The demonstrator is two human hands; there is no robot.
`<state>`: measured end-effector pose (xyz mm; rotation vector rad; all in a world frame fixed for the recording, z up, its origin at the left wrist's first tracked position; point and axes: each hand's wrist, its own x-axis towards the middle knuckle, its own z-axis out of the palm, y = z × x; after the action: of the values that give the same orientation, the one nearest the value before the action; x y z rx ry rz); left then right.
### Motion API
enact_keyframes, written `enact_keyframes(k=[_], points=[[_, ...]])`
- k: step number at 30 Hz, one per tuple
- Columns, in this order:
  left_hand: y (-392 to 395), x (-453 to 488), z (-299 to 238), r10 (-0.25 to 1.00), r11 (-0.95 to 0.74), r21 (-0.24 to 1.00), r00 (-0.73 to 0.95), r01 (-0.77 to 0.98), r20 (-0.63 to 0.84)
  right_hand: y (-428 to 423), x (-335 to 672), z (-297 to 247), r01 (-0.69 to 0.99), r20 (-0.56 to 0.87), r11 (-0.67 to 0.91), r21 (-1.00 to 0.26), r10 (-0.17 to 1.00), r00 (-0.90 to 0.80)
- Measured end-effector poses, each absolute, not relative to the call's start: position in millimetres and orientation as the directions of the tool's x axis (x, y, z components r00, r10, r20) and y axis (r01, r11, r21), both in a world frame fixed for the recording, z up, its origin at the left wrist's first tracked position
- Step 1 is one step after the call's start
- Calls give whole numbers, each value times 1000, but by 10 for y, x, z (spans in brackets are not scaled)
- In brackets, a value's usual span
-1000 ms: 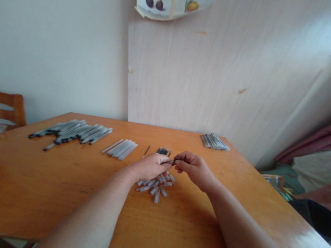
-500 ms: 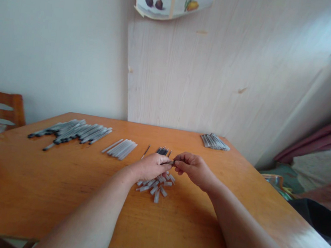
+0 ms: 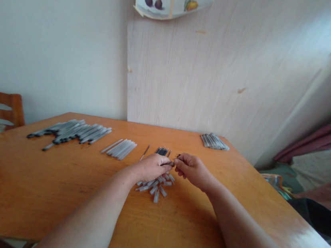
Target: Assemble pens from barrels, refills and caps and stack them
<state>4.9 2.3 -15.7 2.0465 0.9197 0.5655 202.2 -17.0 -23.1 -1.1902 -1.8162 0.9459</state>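
My left hand (image 3: pixel 153 167) is closed over a small dark, slender piece (image 3: pixel 170 164) that pokes out between thumb and forefinger. Fingertip to fingertip with it, my right hand (image 3: pixel 189 167) is pinched shut; a tiny dark bit (image 3: pixel 178 155) shows above its fingers, and the rest is hidden. Below the left hand lies a loose pile of short clear caps (image 3: pixel 156 195), partly covered by that hand. Just behind the hands sit several dark, slim pen-like rods (image 3: pixel 162 151). A single thin rod (image 3: pixel 144 152) lies to their left.
Clear tubes (image 3: pixel 122 149) lie in a row left of centre on the wooden table (image 3: pixel 54 191). Farther left spreads a heap of translucent pen barrels with black ends (image 3: pixel 71 130). A bundle of pens (image 3: pixel 214 141) rests at the back right. A chair (image 3: pixel 16 109) stands at left.
The right hand's fingertips have shifted slightly, and a tiny dark bit now shows above them. The left hand stays nearly where it was. The things on the table look unchanged.
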Motion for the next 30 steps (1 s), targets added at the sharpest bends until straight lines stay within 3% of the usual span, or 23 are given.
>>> enact_keyframes(k=[9, 22, 26, 30], points=[[-22, 72, -133, 758, -455, 780, 647, 428, 87, -165, 1988, -244, 517, 331, 433, -738, 901, -282], [-20, 64, -57, 763, -481, 759, 635, 438, 117, -170, 2012, -232, 456, 345, 403, -793, 915, -208], [-7, 54, -50, 786, -462, 762, 607, 454, 115, -186, 2036, -209, 376, 325, 399, -836, 913, -246], [5, 49, -64, 778, -486, 747, 614, 453, 134, -201, 2021, -203, 409, 307, 392, -824, 916, -258]])
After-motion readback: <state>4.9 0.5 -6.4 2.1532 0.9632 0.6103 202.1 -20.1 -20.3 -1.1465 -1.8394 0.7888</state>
